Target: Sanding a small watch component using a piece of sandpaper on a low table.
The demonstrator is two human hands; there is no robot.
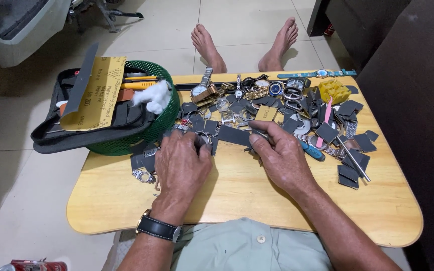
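Head view, centre of the frame: the left hand (181, 165) lies knuckles-up on the wooden lap table (237, 200), its fingers curled together and pressing down on a small metal watch case (203, 137) that peeps out past the fingertips. Most of the case is hidden under the hand, so how firmly it is pinned cannot be told. The right hand (280, 158) sits just right of it, thumb and forefinger pinched shut on a thin metal tool (260, 133) whose tip points left toward the case; a blue handle (312, 151) shows behind the knuckles, but whether it belongs to that tool cannot be told.

Risks, as a judgement: the tip is close to the left fingertips, so a slip off the case could jab them. A small part freed from the case could spring off into the clutter of grey pads (350, 173) and loose watches (257, 90) across the upper half of the table, or roll off the near edge onto the tiled floor. The left wrist also rests near loose parts (143, 175) at centre left, which a sweep of the arm could knock off.

Upper left: a green basket (169, 113) holding a black pouch overhangs the table edge, touching the clutter.
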